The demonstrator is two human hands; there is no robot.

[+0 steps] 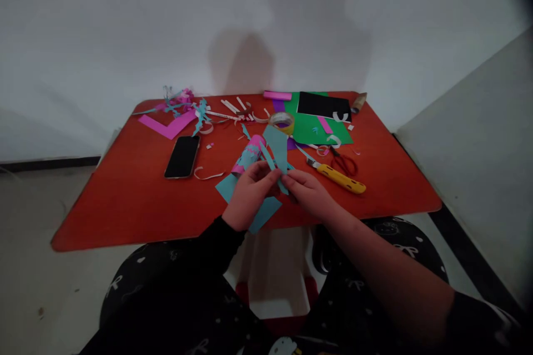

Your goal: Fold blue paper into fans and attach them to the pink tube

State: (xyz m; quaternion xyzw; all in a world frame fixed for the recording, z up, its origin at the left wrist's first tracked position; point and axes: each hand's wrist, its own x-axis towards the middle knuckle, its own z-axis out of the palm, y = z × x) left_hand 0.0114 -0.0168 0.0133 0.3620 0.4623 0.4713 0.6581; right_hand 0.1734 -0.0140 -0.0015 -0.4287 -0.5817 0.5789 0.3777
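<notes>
Above the front middle of the red table, my left hand point(253, 188) and my right hand point(307, 191) meet with fingertips pinched. Both are closed on a light-blue paper piece point(276, 147) that stands up between them, with a narrow strip along its left side. Whether the strip is part of the same piece I cannot tell. Just beyond my left hand lies a pink and blue paper-covered roll point(251, 153). Under the left wrist is a light-blue paper sheet point(266, 212), partly hidden. To the right of my right hand rests a yellow utility knife point(339, 177).
Scissors point(345, 163) with red handles lie beyond the knife. A roll of tape point(282, 121) sits near green paper point(318, 132) and a black sheet point(323, 105). A phone point(182, 157) lies on the left, before pink paper point(169, 126) and scattered scraps. A wall stands behind the table point(125, 194).
</notes>
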